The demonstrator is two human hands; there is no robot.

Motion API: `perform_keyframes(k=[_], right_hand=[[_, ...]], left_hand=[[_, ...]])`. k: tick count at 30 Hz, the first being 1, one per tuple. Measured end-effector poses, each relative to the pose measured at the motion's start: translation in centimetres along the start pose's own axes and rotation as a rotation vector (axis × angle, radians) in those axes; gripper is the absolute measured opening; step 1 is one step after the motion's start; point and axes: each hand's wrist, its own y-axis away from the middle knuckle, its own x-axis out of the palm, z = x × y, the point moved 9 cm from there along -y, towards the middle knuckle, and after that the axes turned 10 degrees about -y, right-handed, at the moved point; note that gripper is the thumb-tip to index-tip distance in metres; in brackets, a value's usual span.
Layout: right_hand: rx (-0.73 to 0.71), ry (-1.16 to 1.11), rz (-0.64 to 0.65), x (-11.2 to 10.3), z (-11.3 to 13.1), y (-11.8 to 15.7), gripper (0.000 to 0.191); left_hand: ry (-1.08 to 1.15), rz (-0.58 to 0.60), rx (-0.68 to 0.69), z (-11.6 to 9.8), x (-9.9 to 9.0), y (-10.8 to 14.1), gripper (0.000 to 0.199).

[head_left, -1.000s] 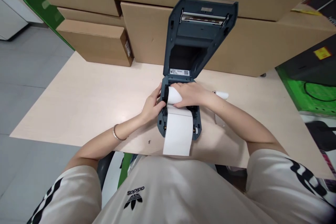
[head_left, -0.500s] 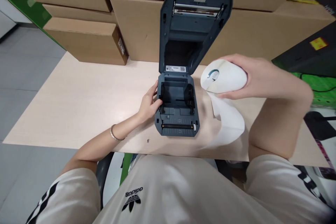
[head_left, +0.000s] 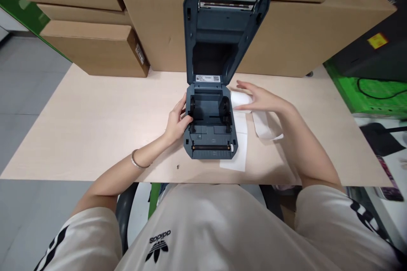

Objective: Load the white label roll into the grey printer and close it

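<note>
A dark grey label printer [head_left: 211,135] stands on the table with its lid [head_left: 216,34] raised and its roll bay showing bare. My left hand [head_left: 178,120] grips the printer's left side, thumb over the rim and fingers against the outer wall. Right beside the printer, a white label roll [head_left: 241,98] rests on the table, partly covered by my right hand [head_left: 259,98]. That hand is open, its fingers spread about the roll and the thumb lying across it. Loose label strip [head_left: 241,148] trails along the printer's right side, and another curled length [head_left: 263,126] lies under the right wrist.
Large cardboard boxes [head_left: 152,29] form a wall behind the printer, with a smaller carton [head_left: 92,51] at the back left. A green surface with a black cable [head_left: 378,95] lies to the right. A tiny dark scrap [head_left: 178,167] sits near the table's front edge.
My right hand has brought the label roll down and left, from the air to the tabletop beside the printer, and its fingers have spread. My left hand keeps its grip on the printer.
</note>
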Motion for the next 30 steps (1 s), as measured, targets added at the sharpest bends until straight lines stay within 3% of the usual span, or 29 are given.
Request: perform_keyframes(k=[4, 9, 11, 13, 15, 18, 21, 24, 27, 30], right_hand=[[0.115, -0.076, -0.2, -3.4, -3.5, 3.0, 0.081], [0.203, 0.159, -0.236, -1.1, -6.1, 6.1, 0.06], [0.18, 0.17, -0.294, -1.4, -5.9, 7.1, 0.048], [0.143, 0.136, -0.375, -3.2, -5.0, 8.1, 0.037], [0.106, -0.017, -0.423, -5.4, -3.6, 8.9, 0.029], [0.032, -0.355, -0.355, -7.0, 0.0, 8.9, 0.023], [-0.069, -0.523, -0.094, -5.0, 5.9, 7.1, 0.026], [-0.192, -0.439, 0.224, -0.3, 11.8, 4.2, 0.034], [-0.285, -0.102, 0.311, 4.1, 15.0, 0.8, 0.039], [-0.286, 0.24, 0.296, 7.8, 15.5, -2.1, 0.039]], left_hand=[[-0.031, 0.001, 0.014, -0.1, 0.1, 0.1, 0.083], [-0.026, 0.012, -0.01, 0.0, 0.3, 0.2, 0.084], [-0.02, 0.018, -0.013, 0.0, 0.3, 0.2, 0.084], [-0.021, 0.017, -0.01, -0.1, 0.3, 0.2, 0.085], [-0.024, 0.013, -0.009, -0.2, 0.3, 0.2, 0.085], [-0.027, 0.005, -0.009, -0.2, 0.3, 0.2, 0.084], [-0.037, -0.003, -0.009, -0.1, 0.3, 0.2, 0.085], [-0.048, -0.005, -0.008, 0.1, 0.3, 0.2, 0.085], [-0.041, -0.008, -0.016, 0.4, 0.3, 0.2, 0.085], [-0.031, 0.0, -0.02, 0.5, 0.3, 0.1, 0.088]])
